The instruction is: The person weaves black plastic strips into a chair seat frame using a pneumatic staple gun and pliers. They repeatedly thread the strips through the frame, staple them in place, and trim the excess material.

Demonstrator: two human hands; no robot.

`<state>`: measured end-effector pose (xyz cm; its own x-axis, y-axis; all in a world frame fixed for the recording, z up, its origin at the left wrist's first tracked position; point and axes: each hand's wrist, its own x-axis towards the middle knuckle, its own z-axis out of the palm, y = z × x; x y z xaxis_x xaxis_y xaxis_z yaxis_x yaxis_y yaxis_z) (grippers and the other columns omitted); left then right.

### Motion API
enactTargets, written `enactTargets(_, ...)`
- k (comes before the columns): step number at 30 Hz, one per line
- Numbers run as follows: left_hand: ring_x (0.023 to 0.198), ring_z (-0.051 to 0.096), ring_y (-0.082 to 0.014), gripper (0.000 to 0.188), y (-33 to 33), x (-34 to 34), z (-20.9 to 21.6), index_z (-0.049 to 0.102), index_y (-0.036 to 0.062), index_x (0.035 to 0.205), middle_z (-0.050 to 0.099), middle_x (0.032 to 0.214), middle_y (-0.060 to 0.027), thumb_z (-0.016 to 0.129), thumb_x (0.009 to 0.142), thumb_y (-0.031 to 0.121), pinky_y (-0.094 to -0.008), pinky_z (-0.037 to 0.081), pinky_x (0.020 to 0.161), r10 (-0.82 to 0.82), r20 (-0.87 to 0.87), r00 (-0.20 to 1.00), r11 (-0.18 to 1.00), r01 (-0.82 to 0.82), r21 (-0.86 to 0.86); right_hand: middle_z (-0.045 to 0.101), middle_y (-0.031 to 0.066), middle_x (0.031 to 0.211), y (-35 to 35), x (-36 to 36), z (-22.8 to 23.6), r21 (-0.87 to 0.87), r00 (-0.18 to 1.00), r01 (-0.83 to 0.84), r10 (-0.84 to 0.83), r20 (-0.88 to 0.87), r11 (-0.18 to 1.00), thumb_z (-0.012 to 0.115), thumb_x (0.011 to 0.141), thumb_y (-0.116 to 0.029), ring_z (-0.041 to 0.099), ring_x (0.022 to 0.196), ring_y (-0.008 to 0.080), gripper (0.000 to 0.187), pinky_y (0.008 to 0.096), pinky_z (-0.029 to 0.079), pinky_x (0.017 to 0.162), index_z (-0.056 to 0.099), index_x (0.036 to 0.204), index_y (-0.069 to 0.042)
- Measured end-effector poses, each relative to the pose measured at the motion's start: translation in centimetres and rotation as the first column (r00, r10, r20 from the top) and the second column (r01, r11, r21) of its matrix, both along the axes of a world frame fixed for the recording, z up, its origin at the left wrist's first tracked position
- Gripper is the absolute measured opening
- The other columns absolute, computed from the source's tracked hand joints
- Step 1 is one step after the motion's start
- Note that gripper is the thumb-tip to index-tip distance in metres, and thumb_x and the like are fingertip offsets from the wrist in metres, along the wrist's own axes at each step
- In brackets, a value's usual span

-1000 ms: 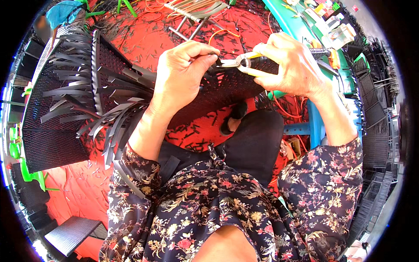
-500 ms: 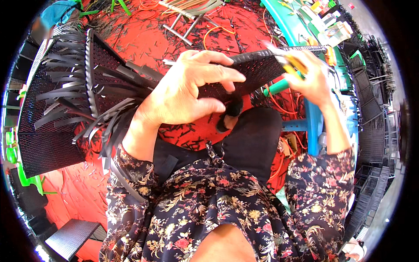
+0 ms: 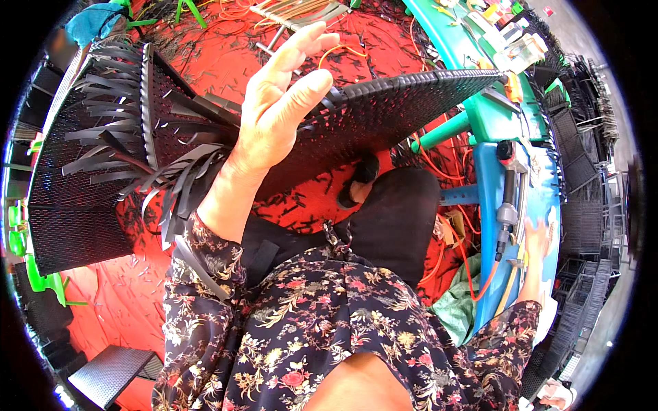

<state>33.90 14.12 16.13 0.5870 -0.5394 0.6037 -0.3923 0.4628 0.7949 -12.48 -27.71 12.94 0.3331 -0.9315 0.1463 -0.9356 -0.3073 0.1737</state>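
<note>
Far L, loose black strips [image 3: 185,178] fan out beside the forearm; best keep them clear of the wrist so none snag, I'd say. Next, L hand [image 3: 281,109] is raised, fingers extended & thumb held off from them, nothing visible in its grip; thumb is v. near the panel's wrapped rim, can't tell if touching. The black woven panel [image 3: 404,113] is mid-view, tilted above the lap, its rim running R to the green desk [image 3: 435,27]. For neat edge work, prob. best to steady the panel w/ L hand, pull each strip tight & flat, & keep fingertips off any blade. Then the blue desk [image 3: 488,175], w/ a power tool [image 3: 507,198] & orange hose on it; keep the hose untangled. Clear bottles [image 3: 526,51] stand up top on the green desk. Far R, R hand [image 3: 538,240] is low over the blue desk, blurred; can't tell how its grip stands or if it has anything. Writing: no brand or label legible on tool, bottles or panel.
</note>
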Motion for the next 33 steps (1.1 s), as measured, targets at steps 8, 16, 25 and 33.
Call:
enactTargets(8, 0.113, 0.048, -0.0163, 0.055, 0.3, 0.2, 0.5, 0.040, -0.0006, 0.136, 0.053, 0.128, -0.0137, 0.054, 0.092, 0.028, -0.0297, 0.035, 0.097, -0.008, -0.083, 0.997, 1.000, 0.008, 0.004, 0.066, 0.0131, 0.102, 22.4, 33.1, 7.1, -0.133, 0.041, -0.969, 0.666, 0.745, 0.208, 0.072, 0.076, -0.017, 0.066, 0.089, 0.0236, 0.048, 0.0339, 0.051, 0.078, 0.056, 0.119, -0.004)
enactTargets(16, 0.120, 0.045, -0.0220, 0.056, -1.7, -0.7, -0.1, 0.038, -0.0046, 0.135, 0.046, 0.130, -0.0166, 0.059, 0.090, 0.020, -0.0332, 0.038, 0.099, 0.194, -0.125, 0.973, 0.980, -0.198, -0.021, 0.061, 0.0097, 0.073, 25.4, 38.7, 5.5, -0.053, 0.023, -0.985, 0.433, 0.901, 0.162, 0.069, 0.070, 0.000, 0.060, 0.065, 0.0186, 0.055, 0.0302, 0.050, 0.064, 0.050, 0.121, -0.002)
enactTargets(25, 0.072, 0.063, -0.0350, 0.012, -1.8, -0.5, -0.5, 0.064, 0.0018, 0.086, 0.062, 0.071, -0.0184, 0.063, 0.079, 0.012, -0.0401, 0.050, 0.066, 0.174, 0.626, 0.760, 0.693, -0.546, 0.471, 0.061, 0.0009, 0.073, 25.8, 37.0, 4.5, 0.108, 0.103, -0.989, -0.054, 0.993, 0.100, 0.060, 0.088, -0.014, 0.054, 0.066, 0.0048, 0.012, 0.0193, 0.044, 0.058, 0.064, 0.091, -0.003)
enactTargets(33, 0.076, 0.062, -0.0349, 0.014, -1.1, -2.0, -0.6, 0.060, 0.0029, 0.083, 0.063, 0.079, -0.0159, 0.064, 0.074, 0.012, -0.0419, 0.050, 0.067, 0.152, 0.685, 0.713, 0.701, -0.566, 0.433, 0.060, 0.0043, 0.070, 27.7, 35.0, 4.9, 0.126, 0.066, -0.986, -0.447, 0.892, 0.107, 0.053, 0.093, -0.015, 0.051, 0.059, 0.0087, 0.019, 0.0209, 0.042, 0.057, 0.057, 0.079, -0.003)
